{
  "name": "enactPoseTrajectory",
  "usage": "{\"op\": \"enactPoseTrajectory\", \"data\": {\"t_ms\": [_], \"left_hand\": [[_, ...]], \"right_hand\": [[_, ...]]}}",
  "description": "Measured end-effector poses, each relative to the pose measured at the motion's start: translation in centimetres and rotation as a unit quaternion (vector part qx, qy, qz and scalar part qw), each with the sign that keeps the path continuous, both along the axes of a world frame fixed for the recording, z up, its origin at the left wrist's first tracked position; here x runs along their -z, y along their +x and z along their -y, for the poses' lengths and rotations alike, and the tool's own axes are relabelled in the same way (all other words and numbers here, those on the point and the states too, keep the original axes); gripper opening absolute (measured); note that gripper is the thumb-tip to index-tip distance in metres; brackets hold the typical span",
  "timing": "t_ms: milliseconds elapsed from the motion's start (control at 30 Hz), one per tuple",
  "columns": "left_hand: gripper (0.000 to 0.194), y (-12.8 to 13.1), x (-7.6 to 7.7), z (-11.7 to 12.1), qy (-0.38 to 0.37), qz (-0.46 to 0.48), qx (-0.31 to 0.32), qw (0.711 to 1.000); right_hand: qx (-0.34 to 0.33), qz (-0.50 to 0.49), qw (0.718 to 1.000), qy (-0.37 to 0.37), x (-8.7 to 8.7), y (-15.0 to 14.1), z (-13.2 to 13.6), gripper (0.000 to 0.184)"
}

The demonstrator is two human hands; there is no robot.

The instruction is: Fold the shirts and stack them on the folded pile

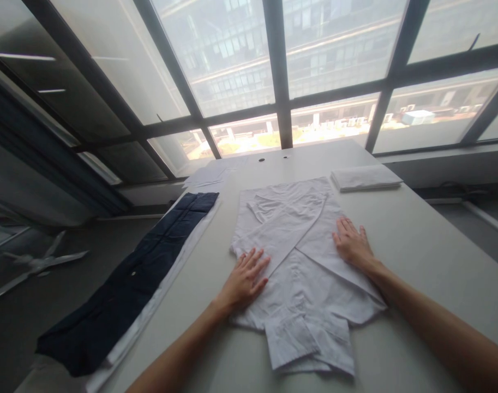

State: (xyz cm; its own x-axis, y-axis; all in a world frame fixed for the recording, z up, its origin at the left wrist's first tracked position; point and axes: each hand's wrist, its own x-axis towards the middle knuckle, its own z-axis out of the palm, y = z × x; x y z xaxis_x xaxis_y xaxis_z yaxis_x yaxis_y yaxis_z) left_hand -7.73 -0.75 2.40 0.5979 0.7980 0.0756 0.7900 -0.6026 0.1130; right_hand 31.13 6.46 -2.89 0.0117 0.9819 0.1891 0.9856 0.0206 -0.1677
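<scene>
A white long-sleeved garment (pixel 310 267) lies spread on the white table in front of me, its sleeves folded across the body. Creases run over the cloth, mostly near its far end and down the middle. My left hand (pixel 246 278) rests flat on its left side, fingers apart. On the right edge of the garment lies my right hand (pixel 352 240), palm down with the fingers stretched out. Neither hand grips the cloth.
Dark navy trousers (pixel 142 278) lie over white cloth along the table's left edge. A folded white cloth (pixel 365 178) sits at the back right, and white paper sheets (pixel 208 173) at the back left. Behind the table (pixel 420 262) stand large windows (pixel 334 49).
</scene>
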Motion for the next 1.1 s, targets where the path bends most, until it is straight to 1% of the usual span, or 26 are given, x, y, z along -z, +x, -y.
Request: {"op": "enactPoseTrajectory", "data": {"t_ms": [100,167,267,333,400,467,533,600,667,700,767,833,867,933,1000,1033,1100], "left_hand": [[0.054,-0.5,-0.3,-0.6,-0.001,0.023,-0.007,1.0],[0.053,-1.1,-0.4,-1.9,0.022,0.042,-0.041,0.998],[0.053,-2.0,0.2,-3.6,0.047,0.031,-0.093,0.994],[0.055,-2.5,0.8,-4.2,0.048,0.01,-0.1,0.994],[0.054,-2.6,1.1,-4.2,0.056,0.002,-0.097,0.994],[0.052,-2.3,0.8,-3.8,0.072,0.006,-0.092,0.993],[0.051,-1.6,0.1,-3.2,0.085,0.019,-0.08,0.993],[0.052,-0.7,-0.6,-2.5,0.079,0.032,-0.054,0.995],[0.053,0.1,-0.9,-1.9,0.058,0.035,-0.018,0.998],[0.054,0.4,-0.8,-1.6,0.043,0.032,0.0,0.999],[0.054,0.8,-0.3,-1.3,0.016,0.023,0.028,0.999],[0.054,0.9,0.2,-1.2,0.003,0.017,0.038,0.999],[0.054,0.8,0.5,-1.2,0.0,0.016,0.039,0.999],[0.054,0.7,0.7,-1.2,-0.001,0.018,0.036,0.999],[0.054,0.7,0.6,-1.2,-0.004,0.019,0.035,0.999],[0.054,0.7,0.4,-1.2,-0.006,0.019,0.037,0.999],[0.053,0.7,-0.1,-1.2,-0.002,0.026,0.041,0.999]], "right_hand": [[-0.002,0.001,1.0,-0.001,-0.1,0.0,0.1,0.059],[-0.003,-0.001,1.0,0.0,-0.2,0.1,0.1,0.059],[-0.003,-0.001,1.0,0.004,0.0,0.1,0.0,0.058],[-0.001,-0.003,1.0,0.002,0.1,0.1,-0.1,0.058],[-0.001,-0.009,1.0,0.001,0.1,0.1,-0.1,0.057],[-0.001,-0.015,1.0,0.014,-0.3,0.0,0.1,0.056],[-0.009,-0.012,0.998,0.053,-1.2,-0.2,0.6,0.055],[-0.023,0.001,0.993,0.111,-2.5,-0.7,1.5,0.054],[-0.045,0.011,0.987,0.156,-3.7,-1.4,2.4,0.053],[-0.065,0.014,0.984,0.164,-4.1,-1.8,2.9,0.053],[-0.125,0.015,0.982,0.142,-4.3,-2.6,3.7,0.053],[-0.184,0.017,0.979,0.087,-3.7,-3.3,4.1,0.052],[-0.202,0.017,0.978,0.057,-3.3,-3.5,4.3,0.053],[-0.215,0.01,0.977,0.011,-2.4,-3.8,4.4,0.054],[-0.22,-0.008,0.975,-0.011,-1.9,-3.8,4.3,0.054],[-0.224,-0.022,0.974,-0.014,-2.0,-3.7,4.1,0.054],[-0.224,-0.061,0.973,-0.005,-2.6,-3.1,3.7,0.053]]}}
